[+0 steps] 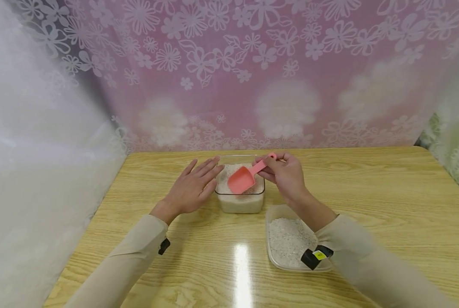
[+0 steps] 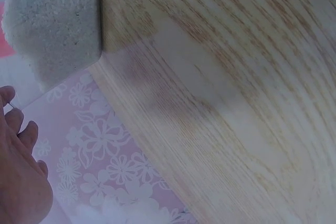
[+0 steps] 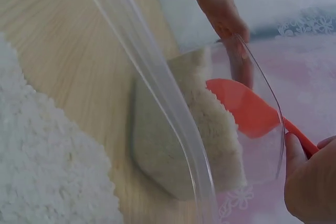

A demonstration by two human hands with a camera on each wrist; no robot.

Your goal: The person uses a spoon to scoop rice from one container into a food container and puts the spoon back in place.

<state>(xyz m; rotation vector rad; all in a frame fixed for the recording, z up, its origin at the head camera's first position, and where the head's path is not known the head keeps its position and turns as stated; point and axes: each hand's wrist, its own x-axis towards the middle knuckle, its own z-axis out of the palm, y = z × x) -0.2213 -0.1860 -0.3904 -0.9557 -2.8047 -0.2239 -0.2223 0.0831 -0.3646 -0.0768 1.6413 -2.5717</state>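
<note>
A pink scoop point(image 1: 241, 180) tilts over the rice in a clear rectangular container point(image 1: 240, 204). My right hand point(image 1: 289, 175) pinches the scoop's handle between thumb and fingers at the container's right side. No rice shows on the visible inside of the scoop's bowl. In the right wrist view, the scoop's orange-looking bowl point(image 3: 244, 106) lies right at the rice surface, inside the clear wall. My left hand point(image 1: 192, 188) has its fingers extended, fingertips at the container's left rim. The left wrist view catches that hand point(image 2: 21, 177) only partly, below the rice-filled container point(image 2: 63, 30).
A second, translucent plastic container point(image 1: 269, 246) stands nearer on the right, with rice point(image 1: 289, 239) in it, partly under the right forearm. Both stand on a wood-grain table point(image 1: 198, 261). A pink floral curtain point(image 1: 214, 98) hangs behind the table's far edge.
</note>
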